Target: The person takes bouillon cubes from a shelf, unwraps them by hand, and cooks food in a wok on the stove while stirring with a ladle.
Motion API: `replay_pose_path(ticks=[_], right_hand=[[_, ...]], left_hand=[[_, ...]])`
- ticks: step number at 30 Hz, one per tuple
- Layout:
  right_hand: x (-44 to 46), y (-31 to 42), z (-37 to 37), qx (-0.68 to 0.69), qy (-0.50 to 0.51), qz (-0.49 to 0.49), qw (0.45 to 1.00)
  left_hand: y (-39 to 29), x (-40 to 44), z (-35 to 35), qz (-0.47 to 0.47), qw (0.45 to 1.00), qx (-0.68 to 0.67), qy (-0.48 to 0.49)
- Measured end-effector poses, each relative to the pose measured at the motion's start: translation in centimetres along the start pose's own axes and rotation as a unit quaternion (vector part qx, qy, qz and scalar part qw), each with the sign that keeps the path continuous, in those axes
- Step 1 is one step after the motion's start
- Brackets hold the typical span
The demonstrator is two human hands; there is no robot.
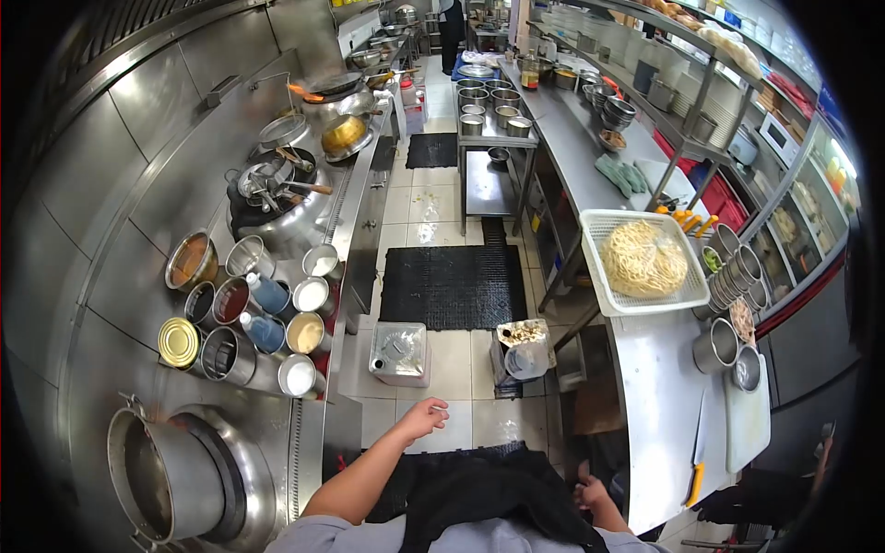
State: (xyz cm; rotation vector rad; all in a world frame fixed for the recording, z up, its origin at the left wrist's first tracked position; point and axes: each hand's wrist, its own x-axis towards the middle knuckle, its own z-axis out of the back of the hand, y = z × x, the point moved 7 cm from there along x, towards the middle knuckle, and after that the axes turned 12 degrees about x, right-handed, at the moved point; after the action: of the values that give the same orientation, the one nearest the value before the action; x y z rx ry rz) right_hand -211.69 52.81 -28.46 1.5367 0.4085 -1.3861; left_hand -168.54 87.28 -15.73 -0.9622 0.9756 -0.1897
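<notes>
My left hand is held out over the floor in front of me, its fingers loosely curled and partly spread, with nothing in them. Nearest to it is a square metal tin standing on the tiles. Low on the right, my right hand is beside the steel counter, fingers curled round a small brownish thing that I cannot make out. On that counter lie a knife with a yellow handle and a white basket with a bag of noodles.
Sauce containers and a large pot stand along the left counter, with woks beyond. Another tin and black mats are on the floor. A person stands far back. Steel pots fill a cart.
</notes>
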Motion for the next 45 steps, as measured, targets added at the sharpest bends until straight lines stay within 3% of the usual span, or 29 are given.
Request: replay_pose_path(ticks=[6, 11, 14, 15, 17, 21, 22, 24, 26, 28, 30, 31, 33, 35, 37, 40, 42, 44, 45], right_hand=[[4.9, 15.8, -3.1, -0.071, 0.001, 0.133, 0.989], [13.9, 22.4, -5.5, -0.060, 0.023, 0.032, 0.997], [20.4, 26.1, -7.7, -0.089, 0.061, -0.033, 0.994], [20.6, 29.9, -9.6, -0.183, 0.086, 0.002, 0.979], [22.8, 37.0, -13.4, -0.105, 0.140, 0.040, 0.984], [24.9, 53.1, -19.0, -0.339, 0.062, 0.231, 0.910], [29.1, 55.3, -20.1, -0.346, 0.052, 0.301, 0.887], [29.5, 61.1, -22.4, -0.323, 0.048, 0.290, 0.900], [30.2, 65.6, -25.0, -0.268, 0.112, 0.324, 0.900], [29.1, 69.1, -25.9, -0.296, 0.112, 0.334, 0.888], [28.9, 71.8, -26.3, -0.201, 0.122, 0.276, 0.932], [30.2, 72.7, -25.7, -0.227, 0.100, 0.352, 0.903], [31.5, 72.4, -23.3, -0.241, 0.043, 0.267, 0.932], [26.3, 73.4, -22.2, -0.219, -0.027, 0.087, 0.971], [38.5, 65.1, -15.7, -0.141, 0.024, -0.036, 0.989], [34.4, 74.3, -18.6, -0.140, -0.003, -0.078, 0.987], [35.0, 80.8, -21.3, -0.084, -0.006, -0.058, 0.995], [35.0, 89.6, -26.2, 0.005, -0.044, 0.136, 0.990], [36.3, 91.7, -28.3, 0.004, -0.036, 0.137, 0.990]], left_hand=[[-4.3, 7.5, 3.4, -0.001, 1.000, -0.028, 0.000], [-5.3, 15.8, 8.4, -0.070, 0.997, 0.006, -0.019], [-4.9, 17.6, 15.5, -0.007, 0.995, 0.059, -0.084], [-5.0, 18.1, 18.1, 0.011, 0.990, 0.085, -0.108], [-6.8, 17.7, 22.7, 0.058, 0.986, 0.029, -0.154], [-9.0, 19.7, 28.3, 0.087, 0.976, -0.035, -0.197], [-9.5, 20.9, 29.2, 0.093, 0.972, -0.052, -0.208], [-11.3, 24.9, 31.1, 0.097, 0.970, -0.069, -0.212], [-13.1, 29.2, 31.8, 0.078, 0.980, -0.041, -0.177], [-16.1, 34.5, 33.0, 0.060, 0.985, -0.033, -0.157], [-19.4, 40.7, 34.3, 0.002, 0.996, -0.019, -0.089], [-20.7, 43.8, 35.5, 0.000, 0.996, -0.019, -0.082], [-24.3, 49.6, 37.8, -0.048, 0.996, 0.052, -0.051], [-28.8, 52.8, 40.5, -0.082, 0.993, 0.064, -0.046], [-34.9, 55.7, 44.4, -0.153, 0.982, 0.095, -0.057], [-39.8, 58.7, 49.8, -0.157, 0.982, 0.094, -0.051], [-38.8, 63.1, 52.9, -0.146, 0.970, 0.183, -0.071], [-38.4, 65.8, 55.2, -0.095, 0.977, 0.182, -0.063], [-39.1, 66.5, 56.0, -0.088, 0.980, 0.174, -0.051]])
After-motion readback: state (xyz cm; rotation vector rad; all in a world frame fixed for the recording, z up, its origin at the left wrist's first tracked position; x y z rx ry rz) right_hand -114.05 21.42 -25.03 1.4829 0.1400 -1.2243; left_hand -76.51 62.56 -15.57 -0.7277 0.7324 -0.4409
